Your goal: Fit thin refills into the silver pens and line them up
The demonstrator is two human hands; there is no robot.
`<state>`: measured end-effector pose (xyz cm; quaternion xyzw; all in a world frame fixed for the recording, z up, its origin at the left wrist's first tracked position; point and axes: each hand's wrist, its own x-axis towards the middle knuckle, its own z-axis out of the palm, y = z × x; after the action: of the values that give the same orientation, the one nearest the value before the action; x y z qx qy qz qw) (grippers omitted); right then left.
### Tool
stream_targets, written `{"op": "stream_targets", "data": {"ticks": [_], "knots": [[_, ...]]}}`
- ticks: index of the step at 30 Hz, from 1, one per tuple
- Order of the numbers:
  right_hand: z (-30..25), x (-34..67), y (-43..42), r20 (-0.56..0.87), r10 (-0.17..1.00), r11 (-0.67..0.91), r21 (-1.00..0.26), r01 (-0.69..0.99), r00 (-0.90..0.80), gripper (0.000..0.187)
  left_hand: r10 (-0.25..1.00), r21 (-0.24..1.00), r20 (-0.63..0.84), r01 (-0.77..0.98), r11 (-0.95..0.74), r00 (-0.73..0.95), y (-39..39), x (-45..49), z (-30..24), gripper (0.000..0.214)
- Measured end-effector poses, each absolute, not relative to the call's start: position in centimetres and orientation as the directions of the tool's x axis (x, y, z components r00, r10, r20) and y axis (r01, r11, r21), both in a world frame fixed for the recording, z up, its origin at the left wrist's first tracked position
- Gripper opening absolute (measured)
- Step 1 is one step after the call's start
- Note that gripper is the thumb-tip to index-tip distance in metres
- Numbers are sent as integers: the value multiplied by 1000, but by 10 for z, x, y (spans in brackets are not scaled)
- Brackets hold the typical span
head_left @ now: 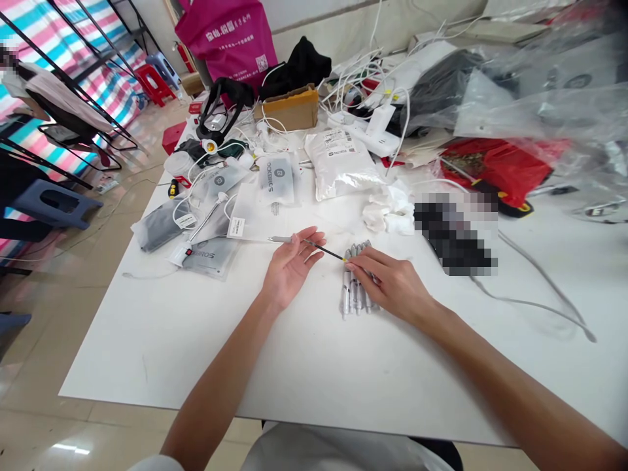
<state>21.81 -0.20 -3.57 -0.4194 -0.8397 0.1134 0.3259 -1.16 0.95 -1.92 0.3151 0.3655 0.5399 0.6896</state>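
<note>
Okay, from my screen: my right hand (387, 286) is pinched closed at the yellow end of a slim black-and-silver rod (307, 246), right above a tight row of silver pen-like tools (357, 281). I can't see the thumb, so that pinch is my best read. My left hand (291, 267) is relaxed and open, palm up, just left of that row, with the rod lying across the fingers (314, 241) and its silver tip poking out past them. Nothing is clenched on that side.

Tip for handling something this thin: keep the pinch light and use the open hand as a cradle, so the shaft stays level and doesn't roll off the fingers. Keep it from dragging on the row underneath, too.

Around the row: the white table (147, 366) runs out toward me, crumpled white tissue (390, 210) sits just behind it, a foil pouch (341, 165) lies further back, grey printed sleeves (216, 255) are off to the left, and tangled white cables (353, 85) are well behind.
</note>
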Motion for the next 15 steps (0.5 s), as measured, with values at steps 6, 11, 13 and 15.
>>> {"op": "stream_targets", "data": {"ticks": [6,11,13,15], "knots": [[-35,218,-3,472,750,652,-413,636,-463,22,975,830,-136,-517,210,178,9,-12,-22,35],[-35,219,-2,486,741,655,-372,657,-463,23,974,855,-125,-478,202,188,9,-10,-24,36],[-36,220,-1,483,744,649,-354,674,-462,23,976,879,-105,-440,182,192,9,-9,-25,35],[-36,220,-1,473,751,639,-342,689,-462,23,978,902,-87,-402,159,192,8,-9,-26,33]]}}
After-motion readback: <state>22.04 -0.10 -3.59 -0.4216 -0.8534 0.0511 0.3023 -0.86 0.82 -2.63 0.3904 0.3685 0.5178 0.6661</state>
